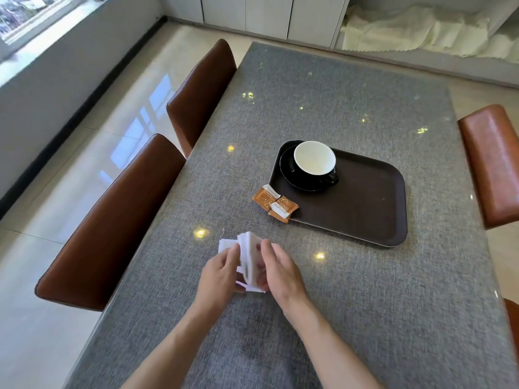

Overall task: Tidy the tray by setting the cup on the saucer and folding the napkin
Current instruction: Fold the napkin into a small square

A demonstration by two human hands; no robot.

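A black cup (pixel 314 161) with a white inside stands upright on a black saucer (pixel 288 172) in the far left corner of a dark brown tray (pixel 365 203). Closer to me, on the grey table, a white napkin (pixel 248 254) is partly folded, one flap standing up between my hands. My left hand (pixel 222 272) holds its left side. My right hand (pixel 279 270) pinches the raised flap from the right. The napkin's lower part is hidden by my fingers.
Two orange sachets (pixel 273 202) lie at the tray's near left edge, one partly on the rim. Brown chairs stand on the left (pixel 112 220) and on the right (pixel 494 164) of the table (pixel 393 304).
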